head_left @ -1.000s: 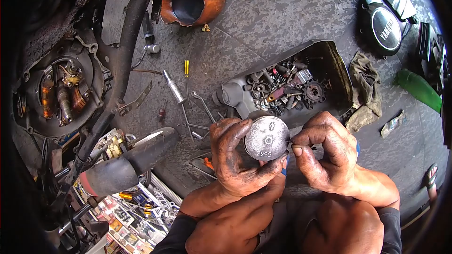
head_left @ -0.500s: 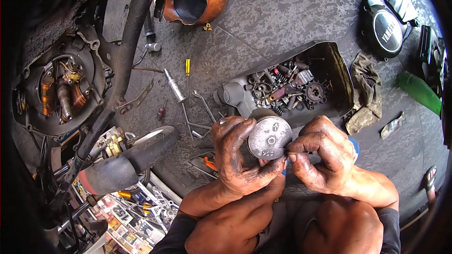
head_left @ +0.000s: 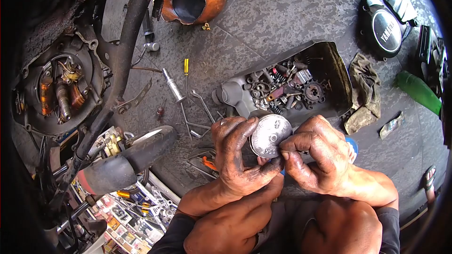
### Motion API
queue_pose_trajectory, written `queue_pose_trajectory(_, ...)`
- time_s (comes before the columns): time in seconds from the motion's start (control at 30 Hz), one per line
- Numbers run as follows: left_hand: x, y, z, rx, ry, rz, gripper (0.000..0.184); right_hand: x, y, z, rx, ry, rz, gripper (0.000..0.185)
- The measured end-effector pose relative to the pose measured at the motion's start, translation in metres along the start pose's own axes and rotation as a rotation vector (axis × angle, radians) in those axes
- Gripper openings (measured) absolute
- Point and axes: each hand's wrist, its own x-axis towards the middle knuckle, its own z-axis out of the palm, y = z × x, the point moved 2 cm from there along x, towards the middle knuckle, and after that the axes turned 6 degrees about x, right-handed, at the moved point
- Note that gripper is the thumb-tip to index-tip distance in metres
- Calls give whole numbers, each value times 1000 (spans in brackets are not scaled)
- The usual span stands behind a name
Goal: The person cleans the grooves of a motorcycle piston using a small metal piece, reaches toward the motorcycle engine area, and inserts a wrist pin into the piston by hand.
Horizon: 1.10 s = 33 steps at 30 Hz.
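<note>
One piston point(head_left: 270, 136) is held at the near side of the parts tray point(head_left: 338, 73) by the left hand point(head_left: 235, 160), fingers curled round it. The right hand point(head_left: 324, 153) is pinched at the piston's edge; whether anything is gripped there cannot be told.

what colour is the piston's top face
Speckled silvery grey on the piston, seen in the head view.

Dark sleeves point(head_left: 389, 228), bare forearms point(head_left: 369, 189), bare knees point(head_left: 351, 230); smudged left hand point(head_left: 235, 162), smudged right hand point(head_left: 325, 155)
</note>
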Motion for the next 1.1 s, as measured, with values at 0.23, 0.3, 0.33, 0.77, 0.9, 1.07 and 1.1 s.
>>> queue_pose_trajectory(0.23, -1, -1, 1, -28, 2, -21, 80, 1, -1, 1, -1, -2, -4, 20)
queue_pose_trajectory(0.3, -2, -1, 1, -32, 6, -22, 80, 1, -3, 2, -19, -16, -26, 20)
queue_pose_trajectory(0.33, -3, -1, 0, -35, 10, -22, 80, 1, -2, 1, -20, -16, -26, 20)
queue_pose_trajectory(0.77, 6, 6, -3, 24, 9, 20, 80, 5, -11, 2, -21, -20, 4, 20)
queue_pose_trajectory(0.9, 5, 13, -15, -46, 50, -5, 79, 16, -27, -9, 15, -73, -20, 15)
queue_pose_trajectory(1.07, 25, 39, -42, -300, 173, -94, 78, 32, -77, -15, 152, 169, 114, 9)
queue_pose_trajectory(1.1, 30, 49, -50, -301, 132, -56, 74, 37, -95, -14, 213, 198, 138, 10)
